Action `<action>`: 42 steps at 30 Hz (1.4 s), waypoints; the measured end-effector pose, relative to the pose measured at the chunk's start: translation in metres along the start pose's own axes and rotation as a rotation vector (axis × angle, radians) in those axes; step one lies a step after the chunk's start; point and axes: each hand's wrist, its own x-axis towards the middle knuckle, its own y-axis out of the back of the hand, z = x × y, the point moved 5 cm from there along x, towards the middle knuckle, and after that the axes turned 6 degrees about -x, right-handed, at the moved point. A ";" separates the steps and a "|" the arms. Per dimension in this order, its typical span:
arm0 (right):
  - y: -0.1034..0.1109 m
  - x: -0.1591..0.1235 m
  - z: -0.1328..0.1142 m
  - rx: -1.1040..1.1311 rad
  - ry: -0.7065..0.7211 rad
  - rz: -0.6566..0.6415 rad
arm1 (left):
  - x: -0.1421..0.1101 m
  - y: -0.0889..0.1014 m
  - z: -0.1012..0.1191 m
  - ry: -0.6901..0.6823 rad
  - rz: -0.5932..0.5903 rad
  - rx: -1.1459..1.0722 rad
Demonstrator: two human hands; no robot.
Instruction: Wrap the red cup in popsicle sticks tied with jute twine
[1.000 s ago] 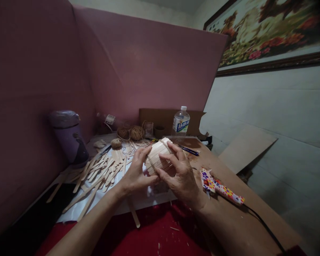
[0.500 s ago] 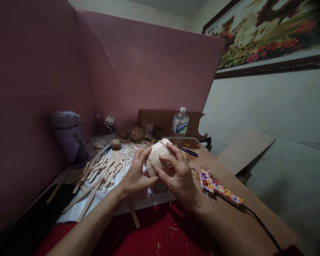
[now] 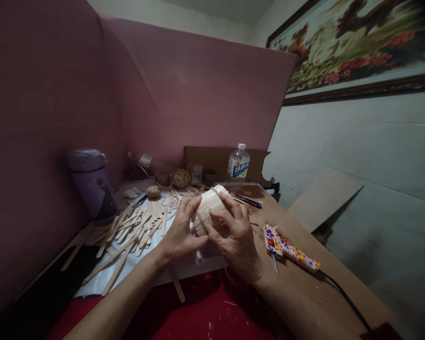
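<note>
A small rounded piece built of pale craft sticks is held above the table, between both hands. My left hand grips its left side with curled fingers. My right hand wraps its right side, fingers bent over the top and pressing on the sticks. A thin twine strand seems to run across the piece. Its lower part is hidden behind my hands.
Several loose craft sticks lie on white paper at left. A purple jar, twine balls, a water bottle and a blue pen stand behind. A flowered glue gun with cord lies right.
My right fingers have curled further over the top of the stick piece. The piece and my left hand have hardly moved.
</note>
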 end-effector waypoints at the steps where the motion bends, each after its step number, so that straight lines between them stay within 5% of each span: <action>1: 0.000 0.000 -0.001 -0.001 0.002 0.002 | 0.000 0.000 0.000 -0.002 0.001 0.000; 18: 0.000 0.004 0.003 0.018 0.075 -0.098 | 0.002 0.001 -0.002 0.036 0.025 -0.013; 42: -0.002 0.002 0.005 0.021 0.022 -0.052 | 0.000 -0.002 0.001 0.040 0.048 0.003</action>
